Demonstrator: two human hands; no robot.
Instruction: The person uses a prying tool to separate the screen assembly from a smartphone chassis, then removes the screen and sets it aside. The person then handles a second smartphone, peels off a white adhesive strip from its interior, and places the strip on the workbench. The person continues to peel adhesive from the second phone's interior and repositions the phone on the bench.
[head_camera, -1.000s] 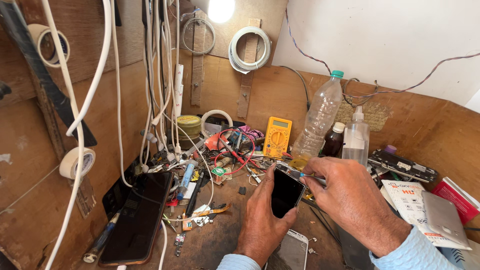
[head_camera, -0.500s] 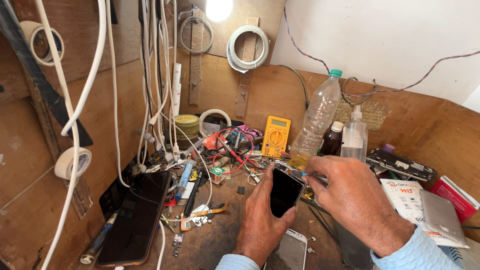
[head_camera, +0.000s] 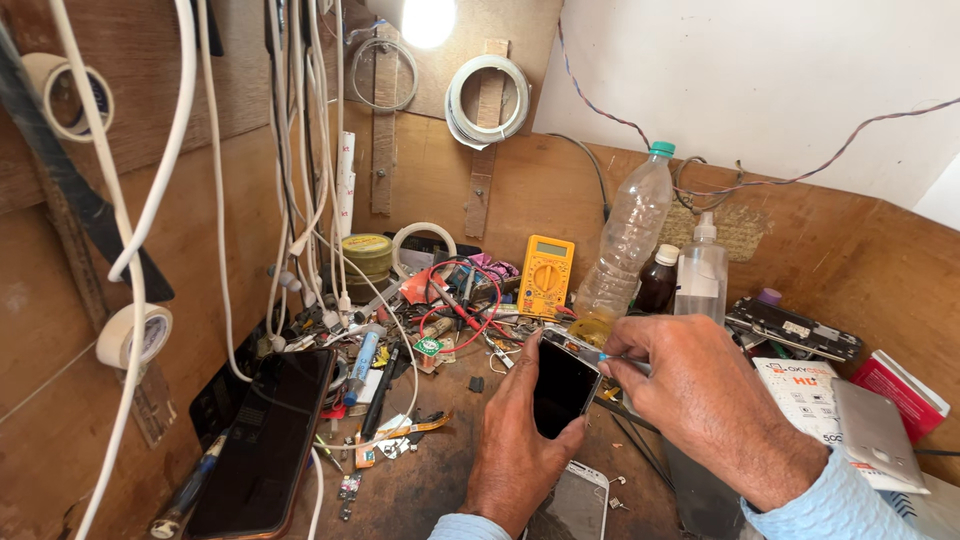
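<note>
- We see the left hand (head_camera: 515, 440) rising from the near edge, palm turned right, its fingers closed around a small black-screened phone with a silver frame (head_camera: 564, 385), held upright and tilted slightly back above the cluttered brown wooden table (head_camera: 430, 490).
- Its thumb presses the near right edge of the phone; the other fingers wrap the left side.
- We see the right hand (head_camera: 705, 395) coming in from the near right, in a light blue sleeve (head_camera: 850, 500), wrist bent and knuckles up.
- Its fingers are pinched shut on a thin tool with a blue tip (head_camera: 606, 356), which meets the phone's far right corner.
- Below the held phone, at the near edge, a second phone with a pale grey face (head_camera: 578, 505) lies flat on the table.
- To the left, a large dark tablet-like phone with a reddish rim (head_camera: 265, 440) lies on the table, near hanging white cables (head_camera: 300, 200).
- Farther back stand a yellow multimeter (head_camera: 547, 273), a clear plastic bottle with a green cap (head_camera: 630, 240), a small dark brown bottle (head_camera: 657, 282) and a clear dropper bottle with a white nozzle (head_camera: 701, 268).
- Red and black test leads (head_camera: 465, 300) tangle left of the multimeter.
- On the right lie a white printed box (head_camera: 800, 385) and a red box (head_camera: 900, 385).
</note>
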